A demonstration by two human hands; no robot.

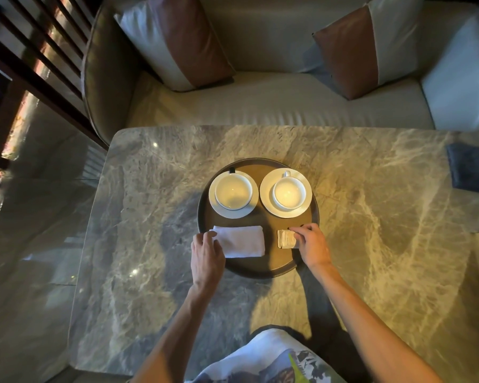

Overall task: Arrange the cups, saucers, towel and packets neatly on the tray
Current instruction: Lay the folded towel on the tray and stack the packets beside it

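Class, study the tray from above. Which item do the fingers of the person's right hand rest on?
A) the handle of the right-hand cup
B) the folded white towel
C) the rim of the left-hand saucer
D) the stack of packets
D: the right hand has its fingers on the stack of packets, while the left hand is at the end of the towel.
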